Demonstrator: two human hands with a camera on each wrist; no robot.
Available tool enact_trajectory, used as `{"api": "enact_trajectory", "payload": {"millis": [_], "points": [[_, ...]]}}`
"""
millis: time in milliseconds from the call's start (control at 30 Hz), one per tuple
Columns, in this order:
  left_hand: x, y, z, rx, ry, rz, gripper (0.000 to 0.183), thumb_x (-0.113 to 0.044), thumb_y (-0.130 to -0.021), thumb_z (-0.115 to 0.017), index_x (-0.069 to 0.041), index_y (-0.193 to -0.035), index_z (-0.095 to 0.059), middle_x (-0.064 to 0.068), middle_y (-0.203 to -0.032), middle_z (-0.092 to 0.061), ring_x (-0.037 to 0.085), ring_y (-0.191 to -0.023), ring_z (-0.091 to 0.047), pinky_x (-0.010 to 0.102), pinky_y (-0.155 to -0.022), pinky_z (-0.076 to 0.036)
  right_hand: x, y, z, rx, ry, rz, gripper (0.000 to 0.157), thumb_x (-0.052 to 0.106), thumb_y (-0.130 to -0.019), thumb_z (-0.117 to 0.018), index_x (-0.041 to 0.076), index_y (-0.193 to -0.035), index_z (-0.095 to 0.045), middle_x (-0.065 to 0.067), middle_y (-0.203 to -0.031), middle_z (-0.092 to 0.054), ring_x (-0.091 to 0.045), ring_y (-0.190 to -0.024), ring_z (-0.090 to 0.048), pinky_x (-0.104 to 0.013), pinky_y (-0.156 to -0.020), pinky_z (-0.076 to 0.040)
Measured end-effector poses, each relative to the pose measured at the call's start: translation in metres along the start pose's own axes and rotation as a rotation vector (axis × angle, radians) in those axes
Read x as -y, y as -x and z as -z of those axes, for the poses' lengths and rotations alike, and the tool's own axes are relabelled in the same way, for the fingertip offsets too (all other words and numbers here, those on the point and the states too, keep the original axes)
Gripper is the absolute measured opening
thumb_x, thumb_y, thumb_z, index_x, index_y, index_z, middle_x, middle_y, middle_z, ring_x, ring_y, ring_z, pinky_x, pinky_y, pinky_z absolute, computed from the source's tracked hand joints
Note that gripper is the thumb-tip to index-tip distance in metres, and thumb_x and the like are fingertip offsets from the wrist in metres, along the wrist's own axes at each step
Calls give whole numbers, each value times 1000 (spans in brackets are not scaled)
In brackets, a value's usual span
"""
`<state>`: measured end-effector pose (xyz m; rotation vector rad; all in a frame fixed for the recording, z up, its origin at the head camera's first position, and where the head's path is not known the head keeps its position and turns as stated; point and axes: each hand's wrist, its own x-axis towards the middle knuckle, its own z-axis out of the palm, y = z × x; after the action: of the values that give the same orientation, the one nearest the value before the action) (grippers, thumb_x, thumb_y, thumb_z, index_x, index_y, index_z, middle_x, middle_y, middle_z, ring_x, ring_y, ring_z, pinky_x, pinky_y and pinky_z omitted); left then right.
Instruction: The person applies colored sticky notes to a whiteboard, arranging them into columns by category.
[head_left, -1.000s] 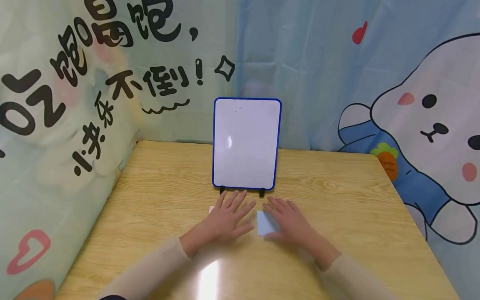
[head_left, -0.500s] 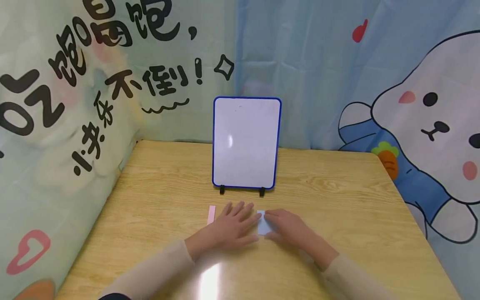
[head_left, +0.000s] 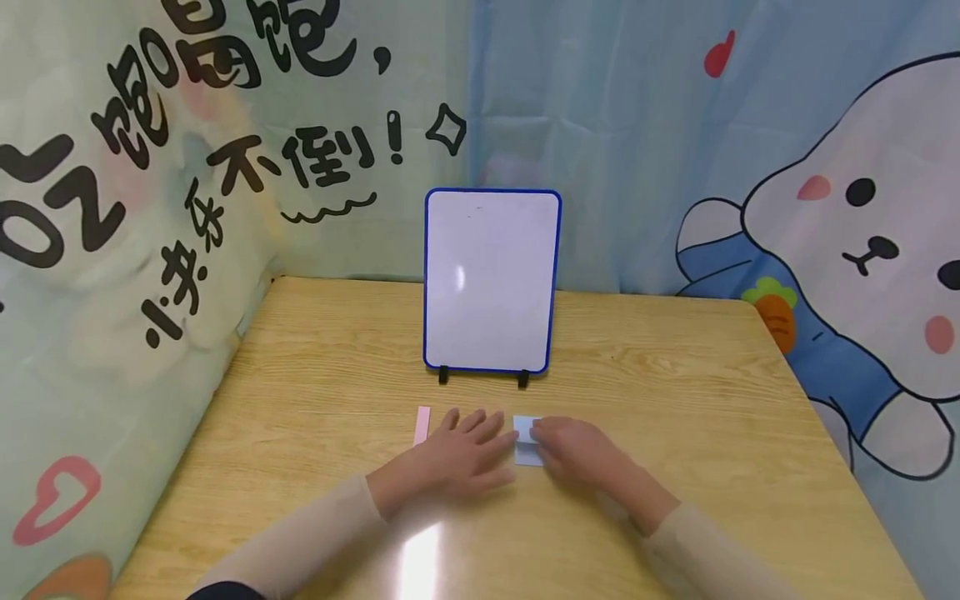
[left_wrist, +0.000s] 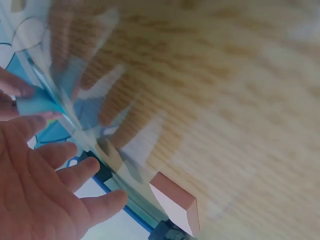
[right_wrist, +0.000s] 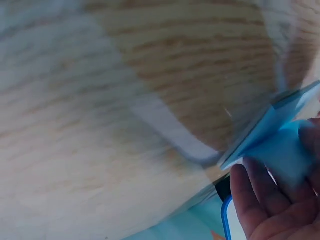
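Observation:
A blue sticky note pad (head_left: 526, 427) lies on the table in the head view, with my right hand (head_left: 581, 454) at its right side. The fingers and thumb of that hand pinch the pad's top sheet (right_wrist: 285, 150), which bends up from the rest of the pad in the right wrist view. My left hand (head_left: 461, 457) is spread with its fingers apart, its fingertips close to the pad's left edge. Beside it lies a pink pad (head_left: 422, 423), partly hidden by this hand; its thick side (left_wrist: 175, 195) shows in the left wrist view.
A blue-framed whiteboard (head_left: 489, 279) stands on black feet (head_left: 522, 379) behind the hands. The wooden table (head_left: 675, 375) meets printed curtains (head_left: 600, 150) at the back and a printed sheet at the left. Light reflects off the table near the front.
My left hand has drawn back and slightly right, uncovering more of the pink pad. My right fingers have gathered and lifted the blue pad's top sheet. The head view has tilted slightly.

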<state>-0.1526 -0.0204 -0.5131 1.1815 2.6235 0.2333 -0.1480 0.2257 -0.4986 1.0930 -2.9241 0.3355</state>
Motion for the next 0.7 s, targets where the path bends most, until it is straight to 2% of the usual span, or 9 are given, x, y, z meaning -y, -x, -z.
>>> {"api": "enact_trajectory", "payload": {"millis": [267, 433, 567, 700], "points": [[-4, 3, 0, -14, -88, -48, 72, -66, -101, -16, -25, -159, -24, 5, -165, -21, 32, -151, -23, 59, -119, -20, -8, -1, -3, -110, 23, -29, 25, -3, -82, -68, 5, -106, -71, -6, -95, -75, -22, -83, -71, -37, -76, -58], [-5, -2, -5, 18, -120, -103, 71, -66, -101, -12, -27, -158, -24, 0, -166, -20, 27, -152, -21, 58, -118, -23, -15, -6, 0, -111, 14, -46, 24, -3, -83, -67, 6, -104, -73, -5, -91, -76, -19, -75, -69, -34, -70, -57], [-6, -6, -8, 38, -143, -101, 71, -66, -101, -10, -27, -158, -24, -2, -166, -19, 25, -153, -21, 57, -118, -24, -18, -11, 0, -116, 12, -43, 21, -3, -81, -67, 9, -97, -72, -1, -82, -73, -14, -63, -61, -29, -59, -51], [-7, -9, -5, 69, -134, -82, 69, -64, -102, -9, -27, -158, -24, -4, -166, -18, 23, -153, -19, 55, -119, -23, -19, -15, 0, -116, 19, -39, 21, -5, -79, -67, 9, -93, -71, -1, -78, -72, -12, -59, -58, -26, -56, -48]]}}
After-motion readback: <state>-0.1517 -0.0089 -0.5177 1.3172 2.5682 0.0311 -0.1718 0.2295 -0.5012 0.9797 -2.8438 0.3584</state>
